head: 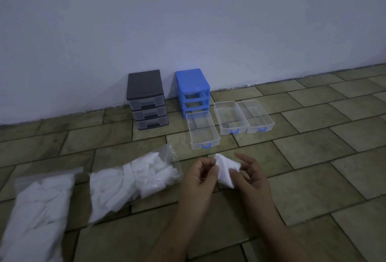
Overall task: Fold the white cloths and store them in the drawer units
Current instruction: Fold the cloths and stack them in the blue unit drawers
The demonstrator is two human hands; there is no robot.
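A small white cloth [226, 169] hangs crumpled between my two hands above the tiled floor. My left hand [198, 175] pinches its left edge and my right hand [249, 170] pinches its right side. Against the wall stand a black drawer unit [146, 98] with its drawers in and a blue drawer unit [192, 90] with empty slots. Three clear drawers with blue handles lie on the floor before the blue unit: one in front [203, 130], one in the middle [230, 117], one to the right [257, 115]. All three look empty.
An open clear plastic bag [133, 180] stuffed with white cloths lies left of my hands. A second bag of white cloths [39, 213] lies at the far left. A pale wall [188, 21] rises behind the units. Brownish tiles [323, 178] stretch to the right.
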